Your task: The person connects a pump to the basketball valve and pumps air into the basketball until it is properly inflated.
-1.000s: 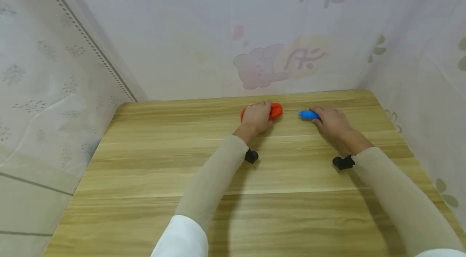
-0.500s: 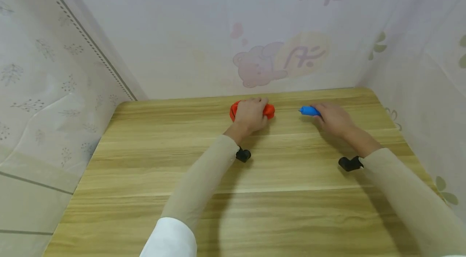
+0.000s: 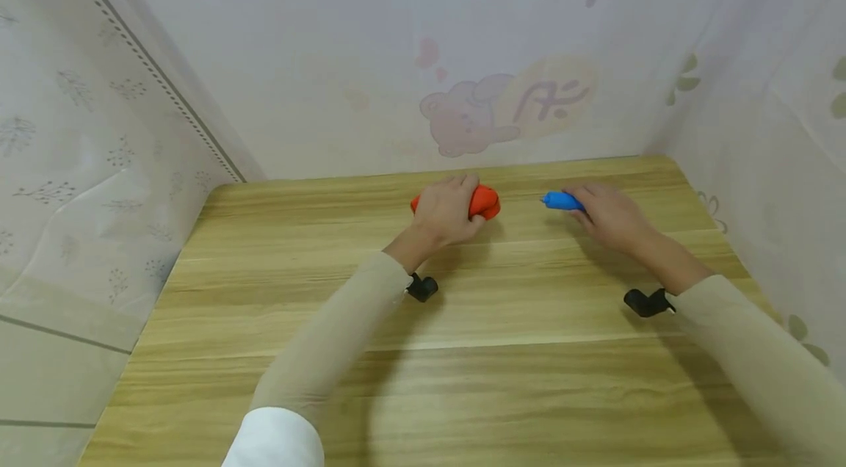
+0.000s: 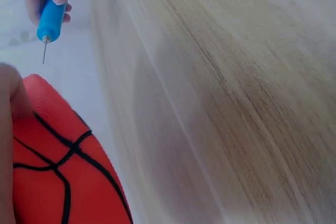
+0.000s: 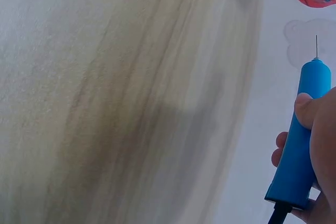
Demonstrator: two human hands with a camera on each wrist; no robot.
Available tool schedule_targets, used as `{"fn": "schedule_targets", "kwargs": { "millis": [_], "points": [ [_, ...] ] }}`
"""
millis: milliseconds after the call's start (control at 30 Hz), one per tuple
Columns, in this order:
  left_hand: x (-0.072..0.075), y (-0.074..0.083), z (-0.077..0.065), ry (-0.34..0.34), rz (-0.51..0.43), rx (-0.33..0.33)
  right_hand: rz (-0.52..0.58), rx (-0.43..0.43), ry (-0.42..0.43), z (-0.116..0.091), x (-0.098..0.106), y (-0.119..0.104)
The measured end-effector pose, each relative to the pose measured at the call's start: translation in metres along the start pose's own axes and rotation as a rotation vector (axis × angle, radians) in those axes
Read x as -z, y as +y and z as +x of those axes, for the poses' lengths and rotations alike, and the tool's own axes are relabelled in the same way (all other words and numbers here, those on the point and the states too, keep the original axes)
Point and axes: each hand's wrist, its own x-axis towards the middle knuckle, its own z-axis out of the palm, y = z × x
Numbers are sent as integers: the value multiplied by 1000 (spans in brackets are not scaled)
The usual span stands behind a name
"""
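A red ball (image 3: 485, 203) is sitting near the table's far edge, gripped by the left hand (image 3: 444, 211), which is reaching over its top. To its right, the right hand (image 3: 616, 219) is grasping a blue tool (image 3: 562, 201), whose long axis is running roughly sideways, its thin metal needle (image 5: 316, 45) pointing towards the ball without touching it. Each hand is staying nearest its own item, a gap lying between the two. The ball is showing a pebbled, rubbery skin with black seam lines, looking soft and crumpled; the tool is appearing smooth, hard and cylindrical. Beneath, streaky wood grain is covering the table (image 3: 264, 291); behind, a pale printed backdrop (image 3: 317, 70) is hanging.
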Motion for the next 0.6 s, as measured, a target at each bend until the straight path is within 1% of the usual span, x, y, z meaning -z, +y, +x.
{"fn": "schedule_targets", "kwargs": {
  "millis": [100,267,367,600],
  "points": [
    [4,-1,-5,13,-17,-23,-9,6,2,-1,5,-7],
    [7,-4,-11,36,0,-63,-20,25,25,-1,13,-17],
    [6,-6,-16,68,29,-105,-27,52,40,-2,15,-23],
    [6,-8,-27,157,30,-209,-85,150,97,-7,21,-43]
  ]
}}
